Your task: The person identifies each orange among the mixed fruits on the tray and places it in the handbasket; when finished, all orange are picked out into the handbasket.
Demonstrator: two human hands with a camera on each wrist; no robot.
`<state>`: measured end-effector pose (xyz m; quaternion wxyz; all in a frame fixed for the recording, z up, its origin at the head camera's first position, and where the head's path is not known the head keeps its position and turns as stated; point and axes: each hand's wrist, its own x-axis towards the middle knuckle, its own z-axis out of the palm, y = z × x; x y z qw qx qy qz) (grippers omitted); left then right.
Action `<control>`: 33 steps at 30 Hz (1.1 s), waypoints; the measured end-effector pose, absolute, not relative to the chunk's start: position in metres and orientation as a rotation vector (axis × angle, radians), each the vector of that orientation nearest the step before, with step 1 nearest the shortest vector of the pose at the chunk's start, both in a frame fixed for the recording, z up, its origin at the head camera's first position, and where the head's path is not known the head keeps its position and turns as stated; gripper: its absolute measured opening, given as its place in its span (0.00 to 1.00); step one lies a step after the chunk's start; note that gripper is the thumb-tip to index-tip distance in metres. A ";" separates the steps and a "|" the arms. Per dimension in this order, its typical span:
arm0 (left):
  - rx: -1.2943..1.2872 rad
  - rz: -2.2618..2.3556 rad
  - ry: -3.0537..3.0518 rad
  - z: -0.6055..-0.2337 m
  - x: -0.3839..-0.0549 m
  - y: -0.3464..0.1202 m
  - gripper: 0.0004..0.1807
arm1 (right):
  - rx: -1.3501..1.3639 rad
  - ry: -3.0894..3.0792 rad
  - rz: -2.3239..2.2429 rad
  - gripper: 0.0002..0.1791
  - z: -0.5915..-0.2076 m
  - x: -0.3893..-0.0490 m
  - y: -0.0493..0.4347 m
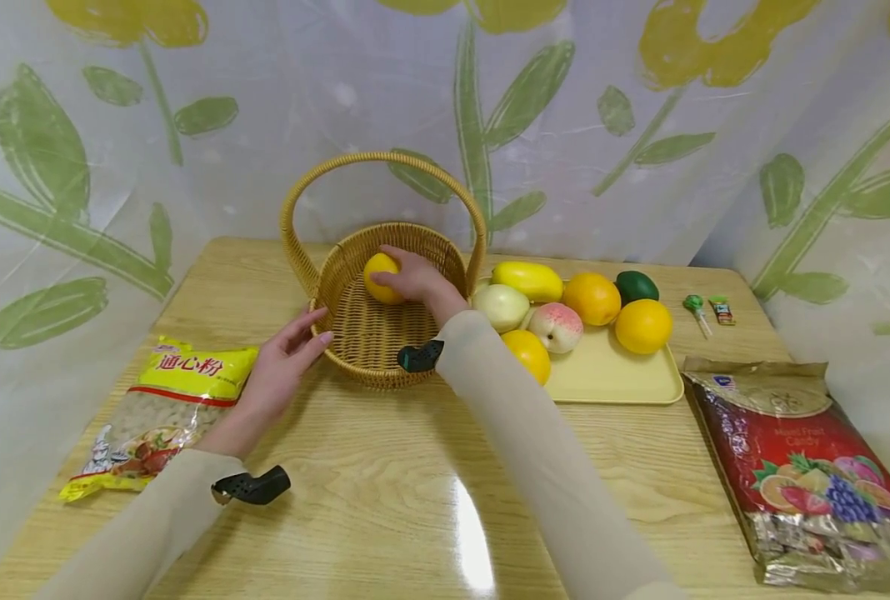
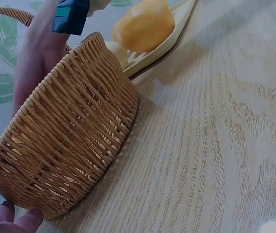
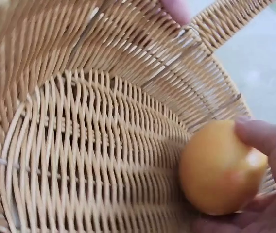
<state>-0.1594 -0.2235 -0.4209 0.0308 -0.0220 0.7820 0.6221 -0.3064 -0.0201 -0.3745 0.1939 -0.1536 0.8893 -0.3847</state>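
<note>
Inside the wicker basket (image 1: 355, 362), my right hand (image 1: 415, 277) holds an orange (image 1: 382, 278) near the far left wall. The right wrist view shows its thumb on one side of the orange (image 3: 220, 167) and the other fingers partly hidden beneath it. My left hand (image 1: 283, 358) holds the basket at its left side. In the left wrist view, fingers (image 2: 16, 221) lie against the outside of the woven wall (image 2: 75, 131), with another digit at the rim. The basket's tall handle (image 1: 385, 157) arches above.
Right of the basket, a yellow tray (image 1: 617, 387) bears a peach (image 1: 556, 327), a green fruit (image 1: 636, 287) and several yellow and orange fruits. A pasta bag (image 1: 167, 408) lies at left, a candy bag (image 1: 812, 475) at right. A lollipop (image 1: 696, 308) and a wrapped sweet (image 1: 722, 310) lie behind it.
</note>
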 end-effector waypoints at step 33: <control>-0.047 1.892 2.406 -0.422 -0.160 -0.222 0.36 | -0.558 2.552 -0.779 0.42 -0.363 -0.305 -0.022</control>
